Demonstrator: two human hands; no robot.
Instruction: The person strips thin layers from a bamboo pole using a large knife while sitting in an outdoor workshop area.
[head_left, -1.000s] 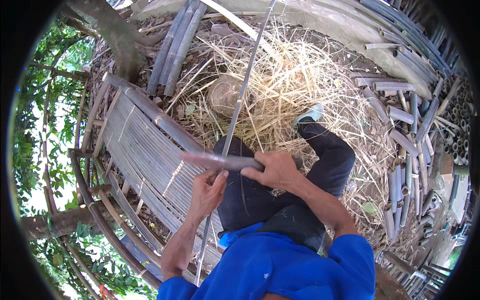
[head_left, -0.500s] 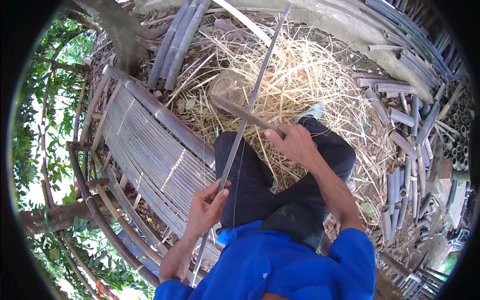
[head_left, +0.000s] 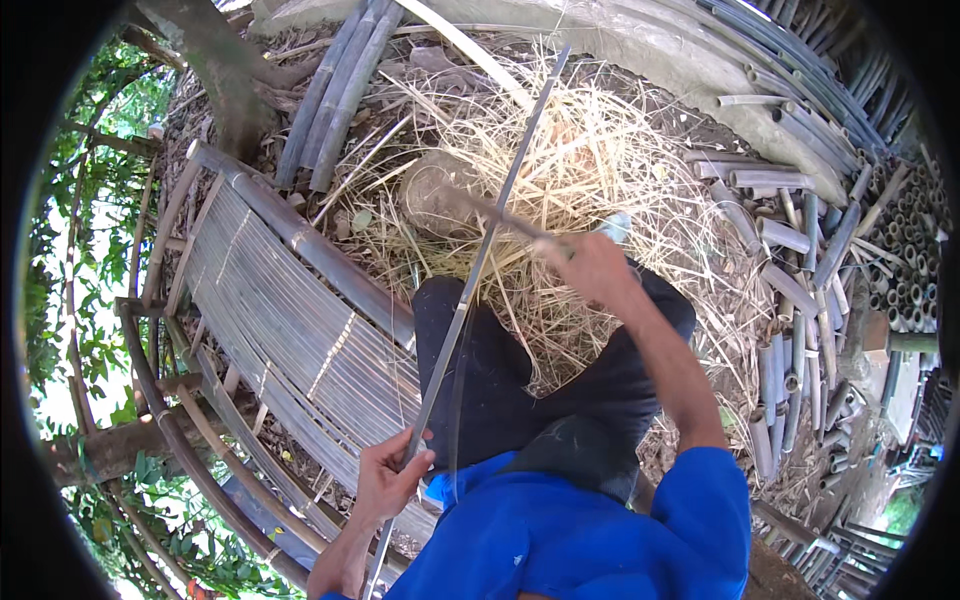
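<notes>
My left hand [head_left: 385,480] is closed round the lower part of a long, thin bamboo strip [head_left: 438,370]. The strip slants from beside my left hip up and away over the straw. In my right hand [head_left: 595,272] is the handle of a knife [head_left: 515,222], gripped in closed fingers. Its narrow blade, smeared by motion, crosses the strip beyond my knees; whether the edge touches is not clear. A thin dark sliver [head_left: 455,425] hangs alongside the strip over my left thigh.
A slatted bamboo panel [head_left: 290,300] lies at my left. Pale shavings [head_left: 590,150] cover the ground ahead, near a round wooden block [head_left: 437,192]. Bamboo poles [head_left: 335,100] lie at the far left, and cut bamboo pieces [head_left: 785,235] are heaped on the right.
My left hand has drawn the bamboo strip back toward my body and lower. The knife has turned more edge-on, and my right hand stays near the same spot.
</notes>
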